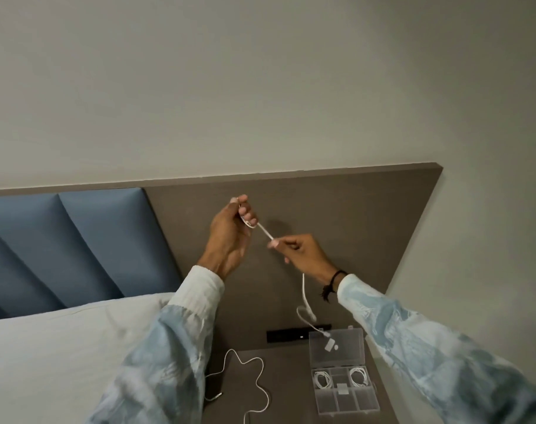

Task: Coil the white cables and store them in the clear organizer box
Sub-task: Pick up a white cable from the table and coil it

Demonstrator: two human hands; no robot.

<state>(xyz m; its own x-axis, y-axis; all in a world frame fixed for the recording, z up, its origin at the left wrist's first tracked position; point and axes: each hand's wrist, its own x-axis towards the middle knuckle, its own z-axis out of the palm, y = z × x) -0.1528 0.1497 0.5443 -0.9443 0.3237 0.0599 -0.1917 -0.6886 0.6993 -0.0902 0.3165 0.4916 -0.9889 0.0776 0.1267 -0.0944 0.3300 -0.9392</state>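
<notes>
Nightstand [285,393]; loose cable [254,384] cut off.

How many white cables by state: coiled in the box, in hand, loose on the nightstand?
Coiled in the box: 2
Held between left hand and right hand: 1
Loose on the nightstand: 1
Total: 4

Two raised hands hold a thin white cable [265,231] between them, left hand [230,237] higher than right hand [303,250]; its tail hangs toward a clear plastic organizer box [343,390] lying open on a grey-brown bedside table [288,390]. Two coiled cables lie in the box's rear compartments. A loose white cable [254,384] lies left of the box. A bed [61,347] lies further left.
</notes>
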